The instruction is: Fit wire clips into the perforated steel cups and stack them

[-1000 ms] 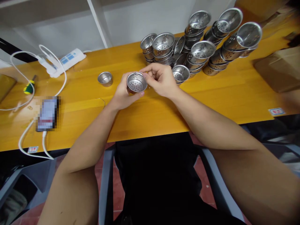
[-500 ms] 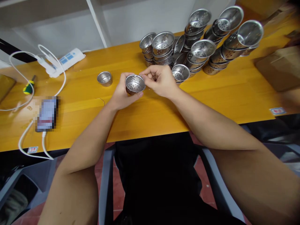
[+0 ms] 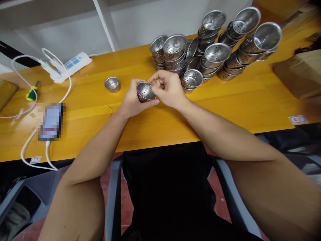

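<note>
My left hand is wrapped round a small perforated metal cup, its mouth facing up and tilted. Over the cup's right rim, my right hand is closed in a pinch; whatever lies between its fingertips is too small to make out. Behind my right hand stands another perforated cup with a second one under it. A single small metal cup sits on the table to the left of my left hand. Near my left wrist lies a thin curved wire.
Several stacks of perforated cups stand at the back right of the yellow table. On the left are a phone, a power strip with white cables and a screwdriver. Brown cardboard lies at the far right.
The cup in my left hand has moved slightly right and tilted more. My right fingertips have shifted a little left, over its rim.
</note>
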`<move>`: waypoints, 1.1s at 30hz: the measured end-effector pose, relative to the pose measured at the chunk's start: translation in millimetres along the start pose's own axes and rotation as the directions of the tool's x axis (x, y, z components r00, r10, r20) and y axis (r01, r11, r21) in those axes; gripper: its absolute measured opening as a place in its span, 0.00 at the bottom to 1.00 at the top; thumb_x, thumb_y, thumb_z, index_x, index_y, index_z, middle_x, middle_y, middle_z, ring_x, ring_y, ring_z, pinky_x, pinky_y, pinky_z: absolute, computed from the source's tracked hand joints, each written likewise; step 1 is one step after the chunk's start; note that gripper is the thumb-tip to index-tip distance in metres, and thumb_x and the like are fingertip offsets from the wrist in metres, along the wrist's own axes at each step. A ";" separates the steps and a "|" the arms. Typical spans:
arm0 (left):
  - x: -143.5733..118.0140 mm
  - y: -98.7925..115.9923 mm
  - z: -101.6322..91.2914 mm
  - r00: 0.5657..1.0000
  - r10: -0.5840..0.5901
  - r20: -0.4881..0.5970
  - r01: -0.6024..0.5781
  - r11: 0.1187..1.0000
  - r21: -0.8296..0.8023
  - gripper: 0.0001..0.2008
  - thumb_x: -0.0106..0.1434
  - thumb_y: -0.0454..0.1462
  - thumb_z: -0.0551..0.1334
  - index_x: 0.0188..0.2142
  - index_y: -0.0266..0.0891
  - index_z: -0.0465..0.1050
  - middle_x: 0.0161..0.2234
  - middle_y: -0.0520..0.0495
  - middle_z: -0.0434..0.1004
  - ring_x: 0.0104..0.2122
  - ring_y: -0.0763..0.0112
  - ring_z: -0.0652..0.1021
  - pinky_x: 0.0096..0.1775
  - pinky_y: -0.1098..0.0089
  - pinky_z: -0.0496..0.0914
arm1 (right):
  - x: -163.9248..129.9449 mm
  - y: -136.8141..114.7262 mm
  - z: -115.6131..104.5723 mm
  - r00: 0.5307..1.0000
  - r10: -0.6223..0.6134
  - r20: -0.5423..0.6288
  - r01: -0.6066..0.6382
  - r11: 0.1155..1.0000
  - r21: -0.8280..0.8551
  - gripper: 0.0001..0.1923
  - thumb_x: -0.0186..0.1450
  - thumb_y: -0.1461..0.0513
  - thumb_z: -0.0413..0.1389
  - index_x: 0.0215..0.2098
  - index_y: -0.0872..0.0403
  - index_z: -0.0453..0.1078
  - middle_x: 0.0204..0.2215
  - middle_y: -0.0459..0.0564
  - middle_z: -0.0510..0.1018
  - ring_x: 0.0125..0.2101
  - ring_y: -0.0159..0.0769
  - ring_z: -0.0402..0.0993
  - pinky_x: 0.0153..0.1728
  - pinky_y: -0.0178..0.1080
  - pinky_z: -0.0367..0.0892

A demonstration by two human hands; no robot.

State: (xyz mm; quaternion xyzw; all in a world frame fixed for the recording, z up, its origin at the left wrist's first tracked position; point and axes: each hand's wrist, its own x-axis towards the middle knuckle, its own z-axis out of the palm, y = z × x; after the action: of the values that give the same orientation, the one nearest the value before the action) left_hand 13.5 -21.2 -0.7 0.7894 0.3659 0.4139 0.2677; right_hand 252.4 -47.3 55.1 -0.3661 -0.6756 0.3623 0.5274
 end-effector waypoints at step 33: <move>-3.6 6.8 -5.8 0.997 -0.076 0.029 0.079 0.992 -0.100 0.42 0.65 0.59 0.93 0.64 0.49 0.76 0.55 0.46 0.88 0.61 0.45 0.92 0.69 0.40 0.88 | 8.3 -9.7 -24.6 0.908 0.054 0.416 -0.156 0.964 0.216 0.39 0.62 0.30 0.90 0.41 0.50 0.84 0.24 0.42 0.78 0.22 0.32 0.70 0.22 0.37 0.66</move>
State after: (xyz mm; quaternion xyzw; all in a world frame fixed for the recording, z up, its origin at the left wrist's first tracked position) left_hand 9.6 -27.4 5.6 0.7651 0.3716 0.4113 0.3275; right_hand 273.9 -42.0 71.8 -0.2512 -0.6996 0.5390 0.3963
